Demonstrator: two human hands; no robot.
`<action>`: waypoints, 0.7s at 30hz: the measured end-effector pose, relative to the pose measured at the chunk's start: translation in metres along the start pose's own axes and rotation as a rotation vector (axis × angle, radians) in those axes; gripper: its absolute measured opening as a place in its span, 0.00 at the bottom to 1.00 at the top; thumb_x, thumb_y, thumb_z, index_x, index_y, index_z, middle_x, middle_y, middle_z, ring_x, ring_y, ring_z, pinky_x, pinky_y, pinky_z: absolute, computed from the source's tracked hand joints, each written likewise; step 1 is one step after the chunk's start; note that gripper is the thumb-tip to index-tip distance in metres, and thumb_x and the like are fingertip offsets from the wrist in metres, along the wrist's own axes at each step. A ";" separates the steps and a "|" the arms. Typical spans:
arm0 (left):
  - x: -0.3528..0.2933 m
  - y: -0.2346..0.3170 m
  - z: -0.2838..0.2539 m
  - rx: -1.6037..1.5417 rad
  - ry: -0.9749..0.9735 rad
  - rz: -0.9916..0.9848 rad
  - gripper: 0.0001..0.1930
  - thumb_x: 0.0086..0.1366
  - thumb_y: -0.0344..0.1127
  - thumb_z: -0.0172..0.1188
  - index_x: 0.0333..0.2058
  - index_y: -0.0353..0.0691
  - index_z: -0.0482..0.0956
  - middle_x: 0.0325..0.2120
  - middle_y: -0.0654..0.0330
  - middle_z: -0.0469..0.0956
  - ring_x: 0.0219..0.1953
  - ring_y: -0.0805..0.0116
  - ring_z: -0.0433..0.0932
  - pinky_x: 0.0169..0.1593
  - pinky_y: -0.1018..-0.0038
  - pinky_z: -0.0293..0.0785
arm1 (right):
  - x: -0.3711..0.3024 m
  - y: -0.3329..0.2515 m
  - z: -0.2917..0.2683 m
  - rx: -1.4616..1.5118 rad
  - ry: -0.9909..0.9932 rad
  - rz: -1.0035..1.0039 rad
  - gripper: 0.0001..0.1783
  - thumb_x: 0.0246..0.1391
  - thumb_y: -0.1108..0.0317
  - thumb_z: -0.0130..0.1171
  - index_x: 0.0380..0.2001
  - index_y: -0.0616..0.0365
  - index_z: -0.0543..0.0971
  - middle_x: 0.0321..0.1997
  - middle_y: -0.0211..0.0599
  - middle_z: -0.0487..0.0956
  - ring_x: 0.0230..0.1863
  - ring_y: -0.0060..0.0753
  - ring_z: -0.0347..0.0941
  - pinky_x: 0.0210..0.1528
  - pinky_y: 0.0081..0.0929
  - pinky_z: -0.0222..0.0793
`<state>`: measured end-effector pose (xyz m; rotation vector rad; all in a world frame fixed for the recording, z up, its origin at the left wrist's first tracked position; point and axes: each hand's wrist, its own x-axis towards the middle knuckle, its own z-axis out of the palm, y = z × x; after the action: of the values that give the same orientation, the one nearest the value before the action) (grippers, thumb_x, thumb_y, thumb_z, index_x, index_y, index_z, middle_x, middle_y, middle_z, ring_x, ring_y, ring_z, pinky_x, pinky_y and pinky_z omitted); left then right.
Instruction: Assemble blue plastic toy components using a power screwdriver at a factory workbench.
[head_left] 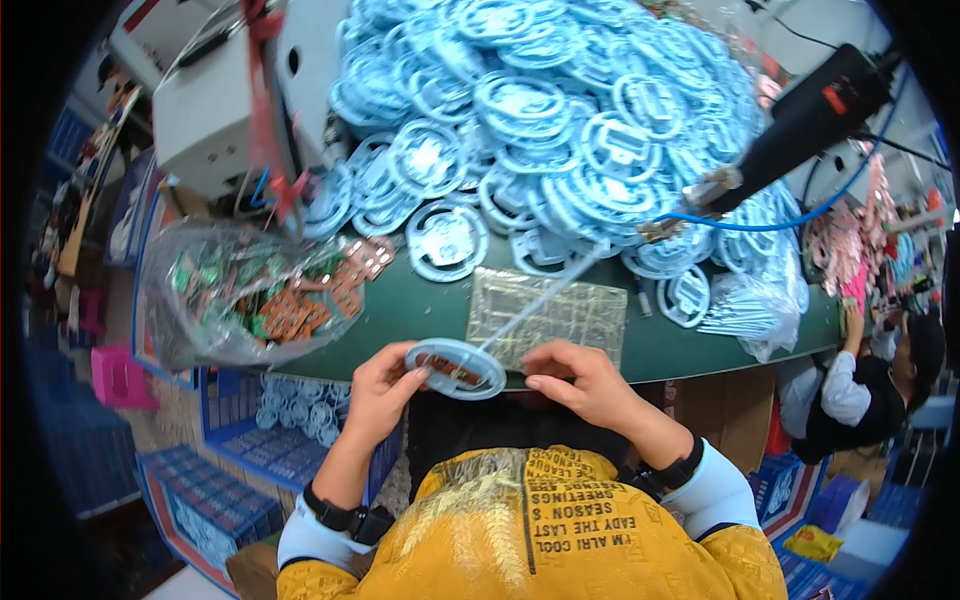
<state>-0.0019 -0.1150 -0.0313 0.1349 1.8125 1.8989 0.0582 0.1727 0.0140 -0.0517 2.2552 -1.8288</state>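
My left hand [383,396] grips the left rim of a light-blue oval plastic part [487,377], thumb on top, just off the table's front edge. A copper-coloured circuit board [447,370] lies inside its ring. A thin light-blue stick [545,297] runs from the part up and to the right; whether the two are joined I cannot tell. To the right of the part, my right hand [590,385] is open, thumb and forefinger apart, with nothing visible between them. Beyond both hands, a flat pad wrapped in yellowish tape [590,318] lies on the green table [400,325].
A big heap of light-blue plastic rings [540,110] covers the far table. Copper-and-green boards fill a clear bag [250,300] at left. A black hand tool [815,120] hangs at right above light-blue sticks [750,315]. Another person [870,380] sits at far right.
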 end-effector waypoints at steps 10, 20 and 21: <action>0.075 0.069 0.040 0.506 -0.309 0.079 0.20 0.62 0.23 0.59 0.54 0.32 0.75 0.36 0.59 0.81 0.37 0.78 0.77 0.42 0.79 0.74 | -0.055 0.027 -0.197 -0.541 1.216 -0.144 0.06 0.57 0.74 0.59 0.38 0.63 0.77 0.32 0.32 0.77 0.32 0.21 0.73 0.33 0.20 0.70; 0.104 0.040 0.083 0.427 -0.170 0.067 0.26 0.62 0.27 0.63 0.59 0.33 0.69 0.31 0.63 0.77 0.27 0.81 0.72 0.30 0.82 0.69 | 0.046 0.037 -0.329 -0.942 1.151 -0.239 0.17 0.45 0.69 0.65 0.40 0.60 0.77 0.42 0.46 0.76 0.47 0.51 0.73 0.49 0.41 0.70; 0.101 0.043 0.085 0.392 -0.150 0.032 0.28 0.61 0.26 0.64 0.60 0.33 0.67 0.32 0.61 0.77 0.27 0.81 0.73 0.30 0.82 0.70 | 0.058 0.037 -0.337 -0.915 1.144 -0.147 0.18 0.46 0.66 0.66 0.41 0.59 0.76 0.44 0.46 0.75 0.49 0.51 0.72 0.51 0.42 0.70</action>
<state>-0.0674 0.0058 -0.0087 0.4307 2.0639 1.4869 -0.0629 0.4945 0.0327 0.8845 3.7266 -0.6615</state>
